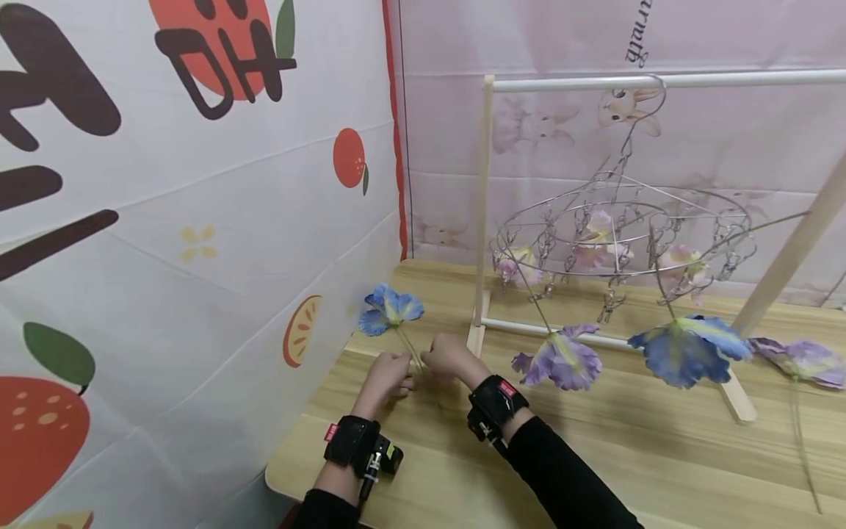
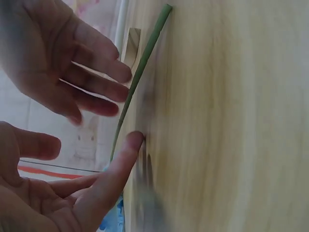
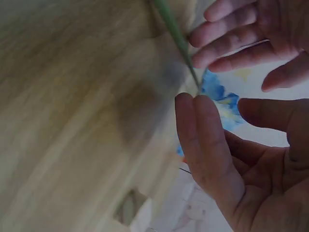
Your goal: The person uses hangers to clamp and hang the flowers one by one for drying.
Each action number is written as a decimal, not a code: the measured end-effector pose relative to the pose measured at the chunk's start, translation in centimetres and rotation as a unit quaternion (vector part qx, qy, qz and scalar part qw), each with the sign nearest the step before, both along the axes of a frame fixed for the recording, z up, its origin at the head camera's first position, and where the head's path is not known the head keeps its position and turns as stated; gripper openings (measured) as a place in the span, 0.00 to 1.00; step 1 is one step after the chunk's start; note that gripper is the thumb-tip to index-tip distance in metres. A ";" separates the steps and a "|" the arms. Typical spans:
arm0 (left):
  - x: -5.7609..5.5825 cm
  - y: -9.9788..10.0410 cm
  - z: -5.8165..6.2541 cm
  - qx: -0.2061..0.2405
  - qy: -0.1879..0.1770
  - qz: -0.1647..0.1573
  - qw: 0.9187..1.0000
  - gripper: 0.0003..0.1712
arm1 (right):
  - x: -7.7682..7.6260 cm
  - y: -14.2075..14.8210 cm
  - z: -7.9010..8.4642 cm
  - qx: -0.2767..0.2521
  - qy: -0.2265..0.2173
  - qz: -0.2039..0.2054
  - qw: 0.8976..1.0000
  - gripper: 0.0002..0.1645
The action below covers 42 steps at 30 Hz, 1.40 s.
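Observation:
An artificial blue flower [image 1: 391, 308] lies on the table near the fabric wall, its thin green stem [image 2: 143, 65] pointing back between the two hands. On the stem's left side is my left hand [image 1: 385, 378], thumb and fingers spread apart. My right hand [image 1: 454, 358] is on the other side, also with a gap between thumb and fingers. In the right wrist view, fingertips of both hands come close to the stem [image 3: 171, 29]; whether they touch it I cannot tell. Neither hand grips anything.
A wire ring hanger [image 1: 621, 272] with dangling clips hangs from a white rod [image 1: 568, 84] on a wooden stand [image 1: 485, 198]. Purple [image 1: 562, 358], blue [image 1: 690, 351] and pink flowers are at the hanger. Another purple flower [image 1: 803, 360] lies at the right. A printed fabric wall [image 1: 218, 294] borders the table's left.

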<state>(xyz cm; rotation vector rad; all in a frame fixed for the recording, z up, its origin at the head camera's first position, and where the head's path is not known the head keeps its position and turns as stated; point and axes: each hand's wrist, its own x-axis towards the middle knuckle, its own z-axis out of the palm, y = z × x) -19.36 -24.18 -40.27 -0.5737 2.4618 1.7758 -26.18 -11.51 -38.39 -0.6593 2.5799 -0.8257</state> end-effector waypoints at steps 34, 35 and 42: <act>2.4 2.9 4.7 0.060 0.196 0.055 0.977 0.19 | 6.8 4.9 4.9 -0.156 0.179 0.031 0.971 0.07; 2.4 2.9 4.9 0.065 0.200 0.060 0.976 0.19 | 7.0 4.9 5.1 -0.155 0.185 0.031 0.970 0.07; 3.4 3.0 6.0 0.094 0.201 0.078 0.972 0.15 | 7.4 5.8 5.7 -0.154 0.198 0.074 0.965 0.06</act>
